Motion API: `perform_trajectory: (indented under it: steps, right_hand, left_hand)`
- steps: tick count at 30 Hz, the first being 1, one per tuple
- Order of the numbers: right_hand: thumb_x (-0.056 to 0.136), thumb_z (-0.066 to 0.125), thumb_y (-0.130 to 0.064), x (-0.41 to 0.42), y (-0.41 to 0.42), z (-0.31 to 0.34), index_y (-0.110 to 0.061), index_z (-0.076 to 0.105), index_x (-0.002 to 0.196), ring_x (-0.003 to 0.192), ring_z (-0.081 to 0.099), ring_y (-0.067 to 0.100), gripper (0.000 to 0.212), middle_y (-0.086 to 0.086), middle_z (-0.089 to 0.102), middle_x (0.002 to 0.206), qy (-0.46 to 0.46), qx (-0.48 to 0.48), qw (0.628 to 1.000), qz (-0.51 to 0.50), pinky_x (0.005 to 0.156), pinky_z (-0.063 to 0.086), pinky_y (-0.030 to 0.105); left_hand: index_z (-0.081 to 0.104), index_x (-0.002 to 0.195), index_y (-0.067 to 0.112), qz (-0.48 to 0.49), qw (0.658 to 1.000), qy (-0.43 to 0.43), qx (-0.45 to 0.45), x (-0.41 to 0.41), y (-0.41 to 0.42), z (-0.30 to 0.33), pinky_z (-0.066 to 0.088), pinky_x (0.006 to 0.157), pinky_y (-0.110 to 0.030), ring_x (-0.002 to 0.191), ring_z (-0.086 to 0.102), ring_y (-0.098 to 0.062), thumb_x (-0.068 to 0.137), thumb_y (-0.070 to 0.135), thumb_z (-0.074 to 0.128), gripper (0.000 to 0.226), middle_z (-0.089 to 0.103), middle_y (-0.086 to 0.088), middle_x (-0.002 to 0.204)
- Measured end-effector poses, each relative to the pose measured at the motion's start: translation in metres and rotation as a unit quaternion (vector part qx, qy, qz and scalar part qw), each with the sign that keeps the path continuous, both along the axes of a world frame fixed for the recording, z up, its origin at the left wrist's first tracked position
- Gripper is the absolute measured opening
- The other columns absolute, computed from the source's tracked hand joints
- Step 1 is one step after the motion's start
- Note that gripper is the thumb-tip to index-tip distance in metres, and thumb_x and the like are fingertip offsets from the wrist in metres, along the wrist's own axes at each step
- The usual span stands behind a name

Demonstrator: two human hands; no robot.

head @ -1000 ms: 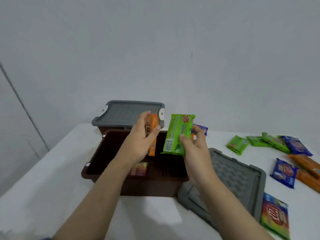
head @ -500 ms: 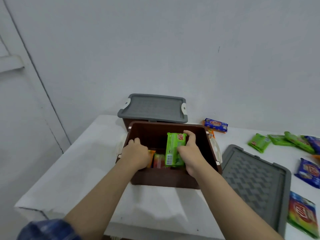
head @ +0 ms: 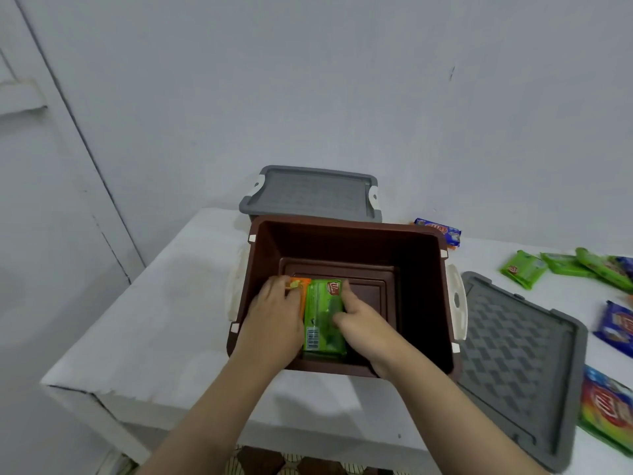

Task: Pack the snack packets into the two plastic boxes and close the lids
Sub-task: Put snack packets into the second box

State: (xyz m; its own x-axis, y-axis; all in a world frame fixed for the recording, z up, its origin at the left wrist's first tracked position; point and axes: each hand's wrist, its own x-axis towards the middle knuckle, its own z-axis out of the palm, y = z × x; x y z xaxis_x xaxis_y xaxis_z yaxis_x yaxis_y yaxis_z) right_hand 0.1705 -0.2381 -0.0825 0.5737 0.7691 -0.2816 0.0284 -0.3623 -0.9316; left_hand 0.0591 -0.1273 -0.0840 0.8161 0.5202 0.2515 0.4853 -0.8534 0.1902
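An open brown plastic box [head: 346,228] stands on the white table in front of me, and both my hands reach down into it. My left hand [head: 274,313] holds an orange snack packet [head: 302,285] against the box's left side. My right hand [head: 363,322] grips a green snack packet [head: 322,317] beside the orange one, low in the box, thumb along its right edge. The box's grey lid [head: 513,354] lies flat on the table to the right. Behind it stands a second box with its grey lid [head: 311,193] on.
Loose packets lie on the table at the right: a blue one [head: 438,229] behind the box, green ones [head: 522,269], another blue one [head: 616,325] and a rainbow-coloured one [head: 606,406]. The table's left edge [head: 113,313] and front corner are close. A wall stands behind.
Both hands have lowered the orange and green packets from above the rim deep into the brown box. My view has tilted down over the box.
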Motion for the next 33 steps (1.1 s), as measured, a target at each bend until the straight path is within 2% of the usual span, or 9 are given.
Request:
perform_trajectory:
  steps: [4, 7, 13, 16, 21, 23, 26, 29, 33]
  right_hand:
    - [0.093, 0.045, -0.003, 0.002, 0.001, 0.002, -0.03, 0.012, 0.155, 0.093, 0.064, 0.002, 0.076, -0.012, 0.059, 0.117, 0.058, 0.018, 0.998, -0.01, 0.065, 0.053, 0.015]
    - [0.092, 0.046, 0.0, 0.005, -0.004, -0.004, -0.029, 0.027, 0.152, 0.098, 0.067, 0.006, 0.07, -0.009, 0.066, 0.117, 0.08, 0.043, 0.996, -0.025, 0.07, 0.055, 0.019]
    - [0.094, 0.046, -0.012, 0.0, -0.007, -0.003, -0.032, 0.047, 0.137, 0.096, 0.063, 0.002, 0.048, -0.009, 0.063, 0.12, 0.077, 0.06, 0.993, -0.072, 0.059, 0.049, 0.01]
    - [0.095, 0.045, -0.018, -0.006, -0.005, -0.01, -0.035, 0.058, 0.12, 0.103, 0.061, 0.012, 0.033, 0.0, 0.053, 0.128, 0.023, 0.024, 0.997, -0.062, 0.06, 0.049, 0.013]
    - [0.096, 0.048, -0.014, 0.002, -0.012, -0.006, -0.03, 0.061, 0.126, 0.094, 0.059, 0.0, 0.037, -0.014, 0.057, 0.117, 0.03, 0.005, 1.0, -0.008, 0.063, 0.046, 0.01]
    - [0.096, 0.048, -0.018, 0.006, -0.012, 0.002, -0.022, 0.064, 0.122, 0.094, 0.063, 0.007, 0.031, -0.006, 0.067, 0.113, -0.073, -0.036, 0.997, 0.013, 0.069, 0.048, 0.017]
    - [0.096, 0.045, -0.027, 0.012, -0.014, 0.014, -0.014, 0.067, 0.09, 0.083, 0.062, 0.023, 0.026, 0.002, 0.066, 0.084, -0.326, -0.116, 0.938, -0.007, 0.061, 0.044, 0.029]
    - [0.097, 0.043, -0.033, 0.015, -0.021, 0.022, -0.016, 0.062, 0.074, 0.063, 0.057, 0.018, 0.034, -0.004, 0.057, 0.065, -0.408, -0.115, 0.904, -0.056, 0.048, 0.033, 0.027]
    - [0.097, 0.044, -0.033, 0.01, -0.029, 0.026, -0.021, 0.051, 0.063, 0.051, 0.049, 0.01, 0.037, -0.004, 0.05, 0.055, -0.456, -0.011, 0.882, -0.115, 0.044, 0.028, 0.022]
  left_hand:
    - [0.016, 0.152, 0.017, -0.011, 0.998, 0.054, -0.026, 0.002, 0.004, -0.003, 0.019, 0.116, -0.039, 0.148, 0.001, -0.024, 0.098, 0.022, 0.036, 0.058, -0.007, -0.005, 0.162]
    - [0.01, 0.153, 0.016, -0.012, 0.996, 0.083, -0.03, 0.004, 0.002, -0.005, 0.013, 0.118, -0.037, 0.149, -0.001, -0.023, 0.097, 0.019, 0.035, 0.061, 0.0, -0.003, 0.162]
    - [0.024, 0.147, 0.017, 0.01, 1.0, 0.009, -0.017, -0.001, -0.006, -0.007, 0.024, 0.114, -0.034, 0.144, 0.015, -0.021, 0.091, 0.019, 0.046, 0.061, 0.026, 0.0, 0.153]
    - [0.022, 0.147, 0.018, 0.016, 1.0, 0.01, -0.013, -0.005, -0.011, -0.009, 0.024, 0.115, -0.033, 0.145, 0.014, -0.02, 0.092, 0.022, 0.045, 0.06, 0.025, 0.001, 0.153]
    - [0.023, 0.149, 0.017, 0.002, 0.999, 0.011, -0.037, -0.004, -0.008, -0.008, 0.02, 0.116, -0.035, 0.147, 0.011, -0.021, 0.092, 0.019, 0.045, 0.061, 0.02, -0.001, 0.157]
    - [0.034, 0.146, 0.015, -0.009, 0.998, 0.001, -0.068, 0.001, -0.002, -0.001, 0.023, 0.116, -0.038, 0.146, 0.015, -0.023, 0.093, 0.016, 0.045, 0.054, 0.02, -0.003, 0.158]
    - [0.06, 0.126, 0.013, -0.039, 0.993, -0.049, -0.103, 0.008, 0.007, 0.012, 0.041, 0.104, -0.039, 0.133, 0.041, -0.022, 0.094, 0.013, 0.046, 0.035, 0.041, -0.002, 0.148]
    - [0.067, 0.104, 0.022, -0.064, 0.989, -0.097, -0.093, 0.011, 0.007, 0.02, 0.051, 0.079, -0.035, 0.098, 0.059, -0.013, 0.093, 0.015, 0.046, 0.025, 0.063, 0.011, 0.109]
    - [0.067, 0.084, 0.028, -0.066, 0.989, -0.126, -0.043, 0.015, -0.011, 0.02, 0.035, 0.052, -0.014, 0.073, 0.057, -0.005, 0.088, 0.019, 0.049, 0.02, 0.063, 0.015, 0.082]
